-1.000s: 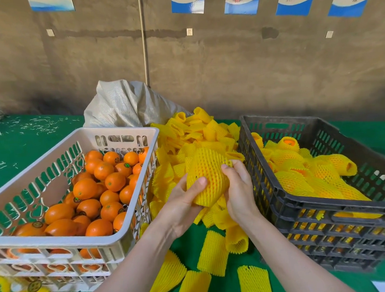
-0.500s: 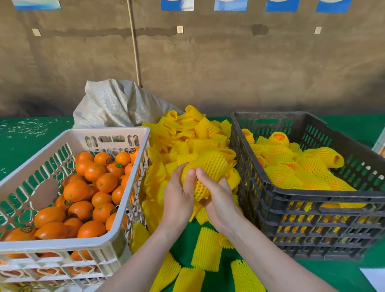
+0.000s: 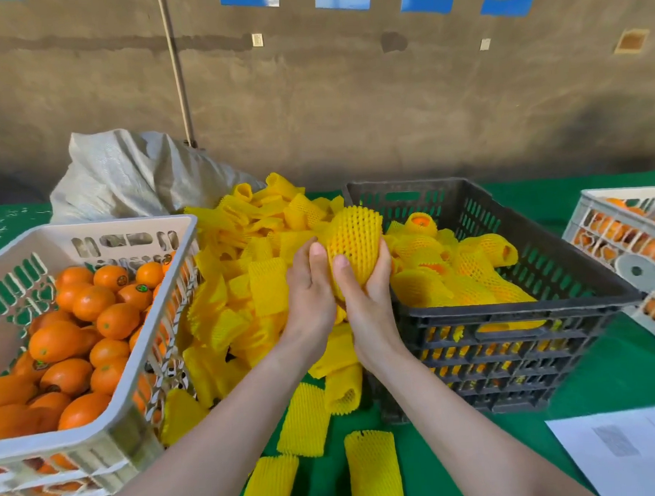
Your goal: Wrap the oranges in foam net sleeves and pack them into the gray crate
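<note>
The left hand (image 3: 308,294) and right hand (image 3: 372,298) curl round one sleeved orange (image 3: 356,242), thumbs pressed on its near side. Within the last second it has travelled right, up to the gray crate's (image 3: 511,310) left rim, so wrapping looks done and packing comes next. The net is soft and springy, stretched egg-shaped. Spare sleeves (image 3: 371,469) lie flat and ribbed on the green tabletop (image 3: 609,377).

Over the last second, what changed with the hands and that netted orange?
The left hand and right hand carried the netted orange rightward, from over the sleeve pile to the gray crate's left edge, and their thumbs now sit side by side on it. Neither hand let go. The white crate of oranges, the pile and the packed fruit lie as before.
</note>
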{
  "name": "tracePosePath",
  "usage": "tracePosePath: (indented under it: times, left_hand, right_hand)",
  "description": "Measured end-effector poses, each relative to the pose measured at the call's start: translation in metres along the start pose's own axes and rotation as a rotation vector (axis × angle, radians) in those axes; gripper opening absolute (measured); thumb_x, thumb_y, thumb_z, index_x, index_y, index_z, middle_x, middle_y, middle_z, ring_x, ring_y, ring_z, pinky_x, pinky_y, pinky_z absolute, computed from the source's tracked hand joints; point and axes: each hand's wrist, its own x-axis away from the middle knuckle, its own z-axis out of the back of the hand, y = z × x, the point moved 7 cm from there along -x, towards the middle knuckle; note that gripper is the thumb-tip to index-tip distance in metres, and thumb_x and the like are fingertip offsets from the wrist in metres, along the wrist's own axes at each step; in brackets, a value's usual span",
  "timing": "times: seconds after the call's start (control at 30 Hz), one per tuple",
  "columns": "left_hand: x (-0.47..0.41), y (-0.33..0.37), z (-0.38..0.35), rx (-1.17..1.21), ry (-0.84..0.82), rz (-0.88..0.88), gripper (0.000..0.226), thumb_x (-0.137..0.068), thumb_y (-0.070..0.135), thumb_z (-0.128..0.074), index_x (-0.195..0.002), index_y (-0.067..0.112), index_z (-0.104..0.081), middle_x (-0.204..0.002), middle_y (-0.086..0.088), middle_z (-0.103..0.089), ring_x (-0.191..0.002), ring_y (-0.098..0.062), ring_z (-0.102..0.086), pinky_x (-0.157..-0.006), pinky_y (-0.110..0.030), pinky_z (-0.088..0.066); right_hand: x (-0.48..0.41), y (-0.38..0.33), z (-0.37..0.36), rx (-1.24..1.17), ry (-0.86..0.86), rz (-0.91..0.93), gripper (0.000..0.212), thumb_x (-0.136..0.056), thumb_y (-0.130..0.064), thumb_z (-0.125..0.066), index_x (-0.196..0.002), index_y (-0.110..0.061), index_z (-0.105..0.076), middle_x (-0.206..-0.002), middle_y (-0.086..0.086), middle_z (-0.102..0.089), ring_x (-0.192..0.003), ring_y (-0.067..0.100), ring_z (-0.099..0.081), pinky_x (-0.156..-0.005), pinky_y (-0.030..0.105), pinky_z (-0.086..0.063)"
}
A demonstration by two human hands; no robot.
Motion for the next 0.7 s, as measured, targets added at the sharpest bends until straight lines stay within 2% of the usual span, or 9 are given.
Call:
tracePosePath:
  times: [0.07,0.13,0.2,0.33,0.43,0.5,0.57,0.63,0.7]
  left_hand:
    - [-0.002,0.0,-0.02,0.017,-0.064,-0.001,0.05,-0.1,0.039,-0.029,-0.14,0.013,-0.043,-0.143,-0.005,-0.045,-0.133,-0.02,-0.041,-0.112,-0.041,-0.034]
    - [-0.004,0.0,-0.04,0.032,-0.15,0.0,0.05,-0.099,0.039,-0.032,-0.141,0.014,-0.043,-0.142,-0.003,-0.048,-0.132,-0.018,-0.043,-0.111,-0.042,-0.037]
    - [-0.007,0.001,-0.056,0.021,-0.21,-0.019,0.046,-0.101,0.035,-0.033,-0.14,0.014,-0.045,-0.14,-0.001,-0.051,-0.129,-0.015,-0.047,-0.109,-0.039,-0.04]
    - [-0.013,-0.001,-0.084,-0.096,-0.184,-0.08,0.038,-0.103,0.022,-0.034,-0.137,0.008,-0.046,-0.136,-0.007,-0.052,-0.127,-0.021,-0.047,-0.108,-0.04,-0.039]
    - [-0.018,-0.002,-0.109,-0.311,-0.129,-0.135,0.039,-0.1,0.011,-0.041,-0.138,0.003,-0.042,-0.139,-0.014,-0.049,-0.128,-0.027,-0.046,-0.107,-0.036,-0.035]
    - [-0.023,-0.001,-0.127,-0.451,-0.178,-0.184,0.036,-0.096,0.009,-0.047,-0.132,0.003,-0.048,-0.129,-0.016,-0.057,-0.119,-0.032,-0.053,-0.096,-0.033,-0.04]
    - [-0.027,-0.008,-0.152,-0.78,-0.383,-0.214,0.026,-0.094,0.017,-0.054,-0.117,0.006,-0.057,-0.116,-0.016,-0.063,-0.107,-0.035,-0.058,-0.083,-0.037,-0.044]
    - [-0.026,-0.026,-0.166,-1.111,-0.6,-0.165,0.02,-0.092,0.027,-0.057,-0.104,0.011,-0.06,-0.107,-0.011,-0.062,-0.094,-0.03,-0.058,-0.072,-0.035,-0.045]
    - [-0.024,-0.036,-0.169,-1.244,-0.695,-0.147,0.017,-0.091,0.031,-0.056,-0.089,0.015,-0.054,-0.092,-0.005,-0.056,-0.081,-0.024,-0.053,-0.066,-0.033,-0.041]
  right_hand:
    - [-0.008,-0.003,0.018,-0.021,0.027,0.004,0.088,-0.069,-0.042,-0.07,-0.143,-0.027,-0.023,-0.138,-0.006,-0.046,-0.124,0.006,-0.049,-0.103,0.03,-0.044]
    - [-0.019,-0.007,0.039,-0.054,0.064,-0.009,0.084,-0.074,-0.032,-0.073,-0.144,-0.023,-0.027,-0.137,0.001,-0.049,-0.123,0.015,-0.051,-0.104,0.039,-0.043]
    - [-0.029,-0.009,0.06,-0.094,0.107,-0.03,0.074,-0.08,-0.021,-0.072,-0.142,-0.024,-0.03,-0.132,0.001,-0.054,-0.118,0.016,-0.055,-0.101,0.04,-0.045]
    - [-0.051,-0.016,0.102,-0.009,0.24,-0.059,0.071,-0.078,-0.024,-0.074,-0.135,-0.029,-0.03,-0.118,-0.004,-0.056,-0.105,0.012,-0.059,-0.089,0.039,-0.051]
    - [-0.07,-0.024,0.126,0.044,0.289,-0.059,0.059,-0.077,-0.018,-0.074,-0.122,-0.023,-0.037,-0.103,0.001,-0.058,-0.089,0.014,-0.06,-0.083,0.042,-0.052]
    - [-0.084,-0.027,0.14,0.08,0.3,-0.064,0.053,-0.076,-0.015,-0.074,-0.116,-0.022,-0.04,-0.095,-0.001,-0.059,-0.082,0.012,-0.06,-0.079,0.039,-0.053]
    - [-0.1,-0.028,0.155,0.14,0.306,-0.071,0.052,-0.075,-0.016,-0.075,-0.115,-0.022,-0.042,-0.094,0.0,-0.059,-0.082,0.015,-0.061,-0.079,0.041,-0.054]
    - [-0.12,-0.025,0.17,0.28,0.299,-0.101,0.053,-0.073,-0.02,-0.076,-0.115,-0.024,-0.044,-0.105,0.006,-0.058,-0.091,0.021,-0.061,-0.082,0.045,-0.054]
    - [-0.143,-0.02,0.181,0.443,0.262,-0.135,0.056,-0.072,-0.022,-0.076,-0.118,-0.025,-0.045,-0.114,0.008,-0.056,-0.099,0.025,-0.059,-0.083,0.042,-0.053]
